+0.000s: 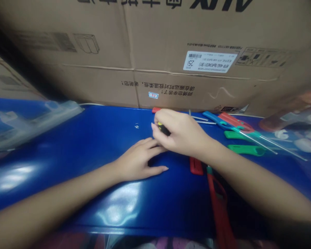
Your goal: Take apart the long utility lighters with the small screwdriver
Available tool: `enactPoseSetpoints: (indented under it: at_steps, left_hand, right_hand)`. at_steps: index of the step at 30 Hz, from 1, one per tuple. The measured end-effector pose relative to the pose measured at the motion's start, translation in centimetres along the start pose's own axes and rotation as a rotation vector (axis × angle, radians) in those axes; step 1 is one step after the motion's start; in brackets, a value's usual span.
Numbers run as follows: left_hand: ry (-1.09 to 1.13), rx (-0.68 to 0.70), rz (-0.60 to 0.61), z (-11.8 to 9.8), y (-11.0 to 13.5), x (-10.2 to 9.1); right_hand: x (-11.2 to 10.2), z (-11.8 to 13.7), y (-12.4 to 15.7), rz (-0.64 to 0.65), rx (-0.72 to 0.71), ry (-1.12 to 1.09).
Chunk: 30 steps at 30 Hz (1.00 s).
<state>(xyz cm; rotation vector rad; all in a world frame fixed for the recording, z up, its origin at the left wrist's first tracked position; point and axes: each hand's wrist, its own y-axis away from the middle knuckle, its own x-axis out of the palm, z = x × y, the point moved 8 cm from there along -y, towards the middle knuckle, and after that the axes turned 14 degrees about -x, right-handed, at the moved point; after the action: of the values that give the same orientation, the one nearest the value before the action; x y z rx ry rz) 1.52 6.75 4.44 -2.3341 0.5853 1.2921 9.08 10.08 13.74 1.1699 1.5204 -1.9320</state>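
Note:
My right hand (180,133) is closed in a fist around a black-and-yellow handle (163,128), apparently a screwdriver; its tip is hidden. Just below it my left hand (137,159) rests on the blue tabletop (98,148), thumb and fingers apart, fingertips beneath the right hand. Part of a red plastic piece (196,166) shows under my right wrist. Nearer me lies a long red lighter (219,207). To the right are a blue lighter (215,119), another red lighter (234,121) and green handle shells (245,149). Thin metal rods (203,122) lie behind my right hand.
A large cardboard box (160,41) with upside-down print walls off the back. Clear plastic packaging (38,124) lies at left. White parts (307,145) and a blurred brownish object (280,116) are at right. Tiny silvery bits (137,126) lie beyond my left hand.

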Motion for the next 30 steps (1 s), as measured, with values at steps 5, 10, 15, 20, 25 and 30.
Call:
enactPoseSetpoints:
  at_steps: [5,10,15,20,25,30]
  left_hand:
    - [-0.111,0.229,0.166,-4.8,1.1,2.7]
    - [-0.078,0.276,0.199,-9.7,1.1,6.8]
    - [-0.063,0.065,0.219,-11.8,-1.1,9.6]
    - [-0.145,-0.023,0.198,-9.9,-2.5,8.1]
    - [-0.228,-0.053,0.122,-6.1,-2.4,4.9]
    - [-0.239,-0.137,0.019,-2.5,-1.2,2.6]
  right_hand:
    - [-4.8,-1.1,-0.2,-0.262,0.036,0.046]
    - [-7.3,-2.1,0.4,-0.395,0.053,0.088]
    - [-7.8,-2.6,0.8,-0.405,0.052,0.103]
    - [-8.1,-2.7,0.9,-0.402,0.044,0.174]
    - [-8.3,-2.9,0.9,-0.402,0.045,0.187]
    - [-8.5,-3.0,1.0,-0.407,0.042,0.176]
